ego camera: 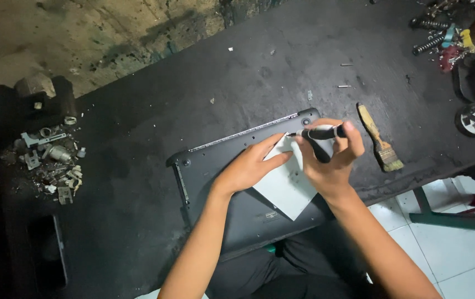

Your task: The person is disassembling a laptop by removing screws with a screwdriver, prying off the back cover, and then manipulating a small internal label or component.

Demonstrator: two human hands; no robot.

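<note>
Black screwdriver (323,133) clenched in the right hand (330,160), lying almost level, tip pointing left and meeting the far edge of the laptop base (215,160) just past the upper corner of the white sheet (285,185). Left hand (248,166) flat and unclenched, gripping nothing, fingertips pressing the white sheet down just left of the tip. Laptop base upturned on the black table (138,111), near corner overhanging the table edge toward the lap.

Judging by this: early in the opening-up. Bottom cover seated all round, no gap along the seam, no panel lifted. Whether any screw is out already, cannot tell; 2 small pin-like bits (344,86) beyond the grip could be screws. Left to do, by the look of it: most of the fastenings and the whole lift of the cover.

Counts: 1 screwdriver, 1 laptop base, 1 white sheet, 2 hands. Right of the grip, 1 paintbrush (380,141) with a pale wooden handle, lying near but apart from the laptop base. Far right, 1 heap of tools (459,39), too tangled to count. Far left of the grip, 1 pile of small metal parts (52,166), likewise beyond counting.
</note>
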